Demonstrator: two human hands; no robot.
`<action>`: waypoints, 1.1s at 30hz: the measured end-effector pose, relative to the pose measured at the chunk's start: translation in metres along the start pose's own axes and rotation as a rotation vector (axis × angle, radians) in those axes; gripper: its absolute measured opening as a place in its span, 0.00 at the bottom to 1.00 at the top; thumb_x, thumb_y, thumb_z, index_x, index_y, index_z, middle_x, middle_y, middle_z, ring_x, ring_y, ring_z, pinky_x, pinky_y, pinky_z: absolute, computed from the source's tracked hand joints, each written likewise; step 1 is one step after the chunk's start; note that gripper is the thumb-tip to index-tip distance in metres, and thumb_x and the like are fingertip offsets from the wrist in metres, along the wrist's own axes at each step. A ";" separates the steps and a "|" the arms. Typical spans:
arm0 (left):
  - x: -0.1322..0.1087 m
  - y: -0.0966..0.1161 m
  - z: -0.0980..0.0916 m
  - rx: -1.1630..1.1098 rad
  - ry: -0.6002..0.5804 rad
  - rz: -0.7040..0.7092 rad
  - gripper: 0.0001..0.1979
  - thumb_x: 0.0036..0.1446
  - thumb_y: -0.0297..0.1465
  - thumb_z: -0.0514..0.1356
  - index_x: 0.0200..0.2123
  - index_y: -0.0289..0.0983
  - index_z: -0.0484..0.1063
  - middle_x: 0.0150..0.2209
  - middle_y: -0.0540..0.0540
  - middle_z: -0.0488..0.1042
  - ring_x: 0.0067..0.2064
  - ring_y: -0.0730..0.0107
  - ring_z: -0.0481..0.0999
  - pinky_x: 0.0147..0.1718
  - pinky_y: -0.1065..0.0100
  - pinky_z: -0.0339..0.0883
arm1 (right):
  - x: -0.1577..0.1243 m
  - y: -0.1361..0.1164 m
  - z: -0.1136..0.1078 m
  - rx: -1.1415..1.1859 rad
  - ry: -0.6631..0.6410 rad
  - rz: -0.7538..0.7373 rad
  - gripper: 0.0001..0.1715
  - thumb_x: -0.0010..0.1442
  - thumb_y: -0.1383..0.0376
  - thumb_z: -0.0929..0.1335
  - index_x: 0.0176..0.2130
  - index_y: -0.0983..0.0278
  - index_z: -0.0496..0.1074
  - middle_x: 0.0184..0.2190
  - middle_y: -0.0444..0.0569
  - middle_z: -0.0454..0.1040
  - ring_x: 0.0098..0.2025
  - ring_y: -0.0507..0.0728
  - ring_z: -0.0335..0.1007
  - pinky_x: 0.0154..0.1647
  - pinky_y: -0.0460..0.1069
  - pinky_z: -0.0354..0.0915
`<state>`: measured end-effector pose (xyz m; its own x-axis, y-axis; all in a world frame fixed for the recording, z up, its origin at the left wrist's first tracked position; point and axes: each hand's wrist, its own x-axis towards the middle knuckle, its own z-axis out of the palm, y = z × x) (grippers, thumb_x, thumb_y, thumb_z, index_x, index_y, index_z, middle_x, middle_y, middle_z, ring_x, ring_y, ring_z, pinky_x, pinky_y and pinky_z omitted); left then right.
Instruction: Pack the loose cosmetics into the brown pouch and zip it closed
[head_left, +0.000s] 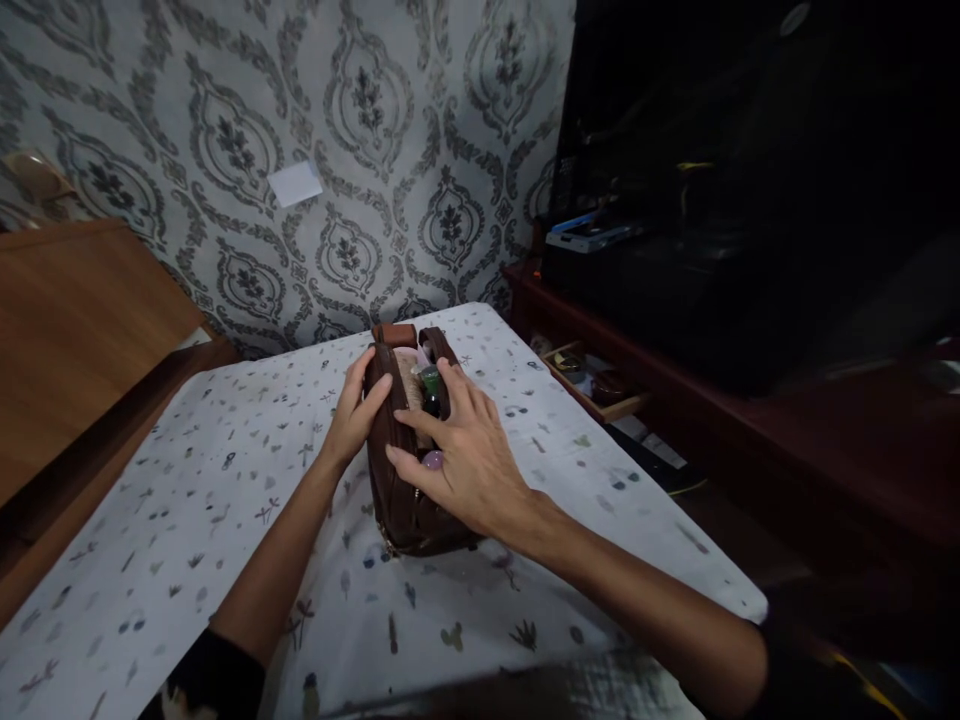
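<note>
Patterned wallpaper [367,110], white rectangle [295,184] beyond left grip [354,415]; wooden panel [82,340] farther left; open drawer [628,404], dark red cabinet [757,480] right of right grip [476,460]; printed white sheet [225,500] beneath both.

Worn on the head, facing forward and down onto a nearby brown bag [397,503], with the patterned wall [390,200] beyond.

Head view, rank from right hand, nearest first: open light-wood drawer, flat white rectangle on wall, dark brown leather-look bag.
1. Dark brown leather-look bag: directly under the right hand, touching it.
2. Open light-wood drawer: off to the right.
3. Flat white rectangle: up and left, on the grey patterned wall, clearly farthest.
</note>
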<state>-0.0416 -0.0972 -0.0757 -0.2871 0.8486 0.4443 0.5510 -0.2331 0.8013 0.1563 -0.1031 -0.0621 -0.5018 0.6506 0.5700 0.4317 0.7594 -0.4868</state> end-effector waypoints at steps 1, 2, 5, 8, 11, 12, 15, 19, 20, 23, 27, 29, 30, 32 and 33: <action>0.001 0.000 -0.001 0.007 0.001 0.014 0.29 0.65 0.47 0.57 0.63 0.39 0.65 0.68 0.38 0.64 0.71 0.57 0.61 0.71 0.56 0.51 | 0.001 -0.001 0.000 -0.004 -0.004 0.002 0.27 0.60 0.49 0.74 0.54 0.58 0.81 0.73 0.63 0.54 0.74 0.79 0.49 0.68 0.72 0.55; 0.002 0.001 -0.002 0.015 0.008 0.020 0.27 0.64 0.46 0.58 0.61 0.39 0.66 0.65 0.39 0.67 0.69 0.58 0.63 0.70 0.56 0.53 | 0.001 -0.002 0.000 -0.007 -0.011 0.004 0.30 0.59 0.47 0.74 0.56 0.58 0.80 0.73 0.63 0.53 0.74 0.80 0.48 0.68 0.73 0.55; 0.012 0.000 -0.006 0.028 0.045 -0.005 0.20 0.64 0.44 0.58 0.54 0.38 0.69 0.58 0.41 0.72 0.62 0.61 0.70 0.66 0.58 0.59 | 0.003 -0.005 -0.001 -0.007 -0.037 0.013 0.35 0.57 0.44 0.75 0.58 0.56 0.79 0.74 0.63 0.52 0.74 0.81 0.46 0.68 0.74 0.54; 0.039 -0.004 -0.007 0.032 0.126 -0.091 0.12 0.65 0.39 0.59 0.44 0.37 0.70 0.51 0.43 0.73 0.58 0.63 0.71 0.64 0.60 0.60 | 0.003 -0.005 -0.002 -0.004 -0.039 0.016 0.30 0.57 0.45 0.75 0.55 0.55 0.81 0.74 0.60 0.53 0.74 0.80 0.47 0.68 0.74 0.53; 0.075 -0.010 -0.001 0.005 0.170 -0.244 0.09 0.65 0.37 0.61 0.40 0.37 0.70 0.48 0.44 0.74 0.57 0.63 0.72 0.62 0.61 0.63 | 0.002 -0.004 -0.001 -0.008 -0.018 0.014 0.28 0.57 0.48 0.75 0.54 0.54 0.81 0.73 0.58 0.54 0.73 0.80 0.48 0.68 0.74 0.54; 0.087 -0.012 0.002 -0.015 0.151 -0.309 0.10 0.66 0.37 0.61 0.40 0.36 0.71 0.46 0.43 0.75 0.55 0.62 0.73 0.59 0.60 0.66 | 0.002 -0.004 -0.001 -0.010 -0.014 0.016 0.28 0.57 0.48 0.75 0.54 0.54 0.81 0.73 0.57 0.55 0.73 0.79 0.48 0.68 0.74 0.54; 0.118 -0.015 0.011 -0.093 0.043 -0.518 0.14 0.67 0.40 0.61 0.46 0.34 0.74 0.47 0.42 0.77 0.48 0.60 0.78 0.50 0.56 0.74 | 0.002 -0.005 -0.001 -0.019 -0.029 0.028 0.27 0.57 0.48 0.75 0.54 0.54 0.81 0.73 0.58 0.55 0.74 0.79 0.48 0.68 0.73 0.55; 0.142 -0.017 0.015 -0.181 -0.039 -0.707 0.20 0.67 0.39 0.62 0.57 0.36 0.71 0.56 0.40 0.74 0.52 0.59 0.78 0.49 0.52 0.76 | 0.001 -0.005 -0.002 -0.023 -0.042 0.043 0.27 0.58 0.48 0.75 0.54 0.54 0.82 0.74 0.59 0.54 0.74 0.79 0.48 0.67 0.73 0.56; 0.145 -0.017 0.015 -0.203 -0.046 -0.728 0.20 0.67 0.39 0.62 0.58 0.36 0.71 0.56 0.40 0.73 0.53 0.58 0.77 0.50 0.52 0.76 | 0.001 -0.005 -0.002 -0.021 -0.036 0.041 0.27 0.57 0.48 0.75 0.53 0.54 0.82 0.74 0.60 0.54 0.74 0.79 0.48 0.67 0.73 0.57; 0.144 -0.021 0.014 -0.283 -0.043 -0.722 0.20 0.67 0.39 0.62 0.58 0.36 0.71 0.57 0.40 0.73 0.53 0.57 0.77 0.50 0.51 0.76 | 0.001 -0.004 -0.002 -0.013 -0.019 0.034 0.26 0.57 0.49 0.75 0.53 0.55 0.82 0.73 0.61 0.53 0.73 0.80 0.49 0.67 0.72 0.57; 0.133 -0.027 0.012 -0.408 0.026 -0.594 0.19 0.67 0.39 0.62 0.57 0.36 0.71 0.55 0.40 0.74 0.51 0.59 0.78 0.49 0.53 0.77 | 0.001 -0.004 -0.001 -0.010 -0.018 0.026 0.26 0.57 0.49 0.75 0.53 0.55 0.82 0.73 0.63 0.54 0.73 0.80 0.49 0.67 0.73 0.57; 0.130 -0.028 0.009 -0.459 0.047 -0.545 0.17 0.66 0.38 0.63 0.54 0.35 0.73 0.51 0.42 0.77 0.46 0.63 0.80 0.45 0.57 0.78 | 0.001 -0.004 -0.001 -0.011 -0.014 0.027 0.27 0.57 0.49 0.76 0.53 0.55 0.82 0.73 0.63 0.54 0.73 0.80 0.49 0.67 0.73 0.57; 0.131 -0.029 0.008 -0.479 0.042 -0.534 0.16 0.65 0.37 0.64 0.51 0.34 0.74 0.47 0.42 0.79 0.42 0.64 0.81 0.42 0.60 0.78 | 0.001 -0.004 0.000 -0.011 -0.010 0.027 0.27 0.56 0.49 0.76 0.53 0.55 0.82 0.73 0.62 0.54 0.73 0.80 0.49 0.67 0.73 0.57; 0.135 -0.028 0.006 -0.502 0.005 -0.538 0.14 0.58 0.36 0.69 0.43 0.32 0.78 0.36 0.43 0.82 0.34 0.63 0.82 0.36 0.63 0.78 | 0.001 -0.003 0.001 -0.012 -0.005 0.026 0.27 0.56 0.49 0.76 0.53 0.54 0.82 0.73 0.60 0.54 0.73 0.80 0.50 0.67 0.73 0.57; 0.138 -0.027 0.005 -0.512 -0.018 -0.539 0.14 0.54 0.34 0.71 0.39 0.31 0.78 0.32 0.42 0.82 0.31 0.62 0.82 0.33 0.63 0.77 | 0.001 -0.003 0.001 -0.014 -0.004 0.023 0.26 0.56 0.49 0.76 0.53 0.54 0.82 0.73 0.59 0.54 0.73 0.80 0.50 0.67 0.72 0.57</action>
<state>-0.0928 0.0287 -0.0380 -0.3993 0.9145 -0.0659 -0.0981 0.0288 0.9948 0.1534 -0.1046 -0.0608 -0.4944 0.6679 0.5563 0.4533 0.7442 -0.4906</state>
